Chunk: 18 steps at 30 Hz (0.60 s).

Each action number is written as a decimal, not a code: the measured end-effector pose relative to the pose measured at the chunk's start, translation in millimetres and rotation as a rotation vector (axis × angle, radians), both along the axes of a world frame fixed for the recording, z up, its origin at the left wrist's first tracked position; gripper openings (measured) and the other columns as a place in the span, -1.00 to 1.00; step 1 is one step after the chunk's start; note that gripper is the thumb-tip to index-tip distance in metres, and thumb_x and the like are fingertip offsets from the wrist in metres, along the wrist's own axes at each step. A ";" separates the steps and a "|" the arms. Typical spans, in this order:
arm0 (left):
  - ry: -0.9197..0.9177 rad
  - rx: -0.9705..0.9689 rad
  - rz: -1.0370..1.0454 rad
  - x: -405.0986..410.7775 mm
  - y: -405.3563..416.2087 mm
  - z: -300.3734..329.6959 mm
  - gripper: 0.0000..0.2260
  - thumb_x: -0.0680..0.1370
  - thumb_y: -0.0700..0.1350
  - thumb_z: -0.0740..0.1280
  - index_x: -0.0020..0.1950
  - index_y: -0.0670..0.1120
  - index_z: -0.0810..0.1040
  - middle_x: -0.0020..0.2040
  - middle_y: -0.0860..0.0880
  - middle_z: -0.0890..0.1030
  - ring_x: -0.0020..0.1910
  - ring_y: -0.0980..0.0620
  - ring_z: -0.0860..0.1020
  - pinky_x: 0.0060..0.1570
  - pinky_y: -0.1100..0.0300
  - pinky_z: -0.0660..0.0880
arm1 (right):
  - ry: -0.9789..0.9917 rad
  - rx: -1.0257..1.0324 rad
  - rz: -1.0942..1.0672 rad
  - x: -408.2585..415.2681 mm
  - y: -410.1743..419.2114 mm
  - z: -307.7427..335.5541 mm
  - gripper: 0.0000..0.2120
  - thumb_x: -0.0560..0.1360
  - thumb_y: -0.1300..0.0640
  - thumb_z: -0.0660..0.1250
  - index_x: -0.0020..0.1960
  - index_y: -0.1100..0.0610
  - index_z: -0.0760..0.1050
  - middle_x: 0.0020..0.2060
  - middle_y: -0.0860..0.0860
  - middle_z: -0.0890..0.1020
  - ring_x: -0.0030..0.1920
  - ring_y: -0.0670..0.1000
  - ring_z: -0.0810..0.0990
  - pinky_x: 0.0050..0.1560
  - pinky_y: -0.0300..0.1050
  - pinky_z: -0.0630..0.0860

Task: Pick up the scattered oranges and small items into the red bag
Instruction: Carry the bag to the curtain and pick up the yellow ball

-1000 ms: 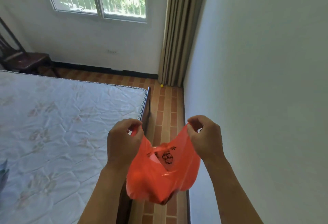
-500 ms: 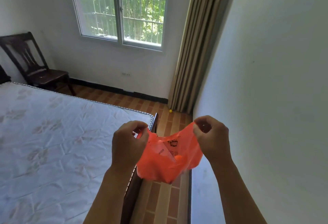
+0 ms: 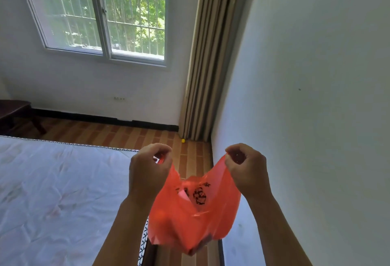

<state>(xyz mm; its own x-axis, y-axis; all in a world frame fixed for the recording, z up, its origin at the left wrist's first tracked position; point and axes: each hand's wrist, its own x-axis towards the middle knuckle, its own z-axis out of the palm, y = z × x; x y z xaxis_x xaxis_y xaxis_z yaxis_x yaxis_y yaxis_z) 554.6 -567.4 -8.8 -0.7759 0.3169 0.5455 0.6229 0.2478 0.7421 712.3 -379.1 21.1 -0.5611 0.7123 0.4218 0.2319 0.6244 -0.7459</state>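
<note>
Head view, red bag (image 3: 190, 208) held between hands (image 3: 147, 173)

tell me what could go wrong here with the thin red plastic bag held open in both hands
The thin red plastic bag hangs only from pinches by the left hand and right hand; already bulging low, it might slip or tear. The small yellow ball by the beige curtain lies far ahead and could be missed.

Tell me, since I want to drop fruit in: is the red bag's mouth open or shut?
Open: the left hand and right hand pull the red bag apart at its top.
</note>
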 end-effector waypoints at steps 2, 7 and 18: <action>0.005 0.008 -0.043 -23.2 13.4 4.1 -0.87 0.50 -0.26 0.49 -0.07 -0.03 0.73 -0.16 0.14 0.70 -0.15 0.19 0.65 -0.14 0.38 0.54 | -0.001 0.006 -0.039 -17.9 6.2 4.1 -0.84 0.48 0.26 0.50 -0.05 0.01 0.70 -0.21 -0.18 0.71 -0.14 -0.20 0.68 -0.04 -0.35 0.60; -0.030 0.035 -0.107 -68.8 37.3 -2.8 -0.84 0.49 -0.28 0.49 -0.05 -0.02 0.73 -0.14 0.14 0.71 -0.14 0.17 0.66 -0.11 0.27 0.60 | -0.024 0.029 -0.101 -52.8 18.3 1.9 -0.85 0.47 0.25 0.51 -0.06 0.02 0.70 -0.21 -0.18 0.71 -0.14 -0.21 0.68 -0.03 -0.34 0.60; -0.060 0.090 -0.160 -112.1 115.3 -6.7 -0.88 0.51 -0.25 0.49 -0.04 -0.04 0.72 -0.16 0.13 0.70 -0.16 0.18 0.66 -0.11 0.26 0.62 | -0.041 0.067 -0.149 -87.6 88.9 7.3 -0.86 0.48 0.25 0.49 -0.03 0.04 0.70 -0.18 -0.17 0.72 -0.11 -0.19 0.69 0.04 -0.25 0.64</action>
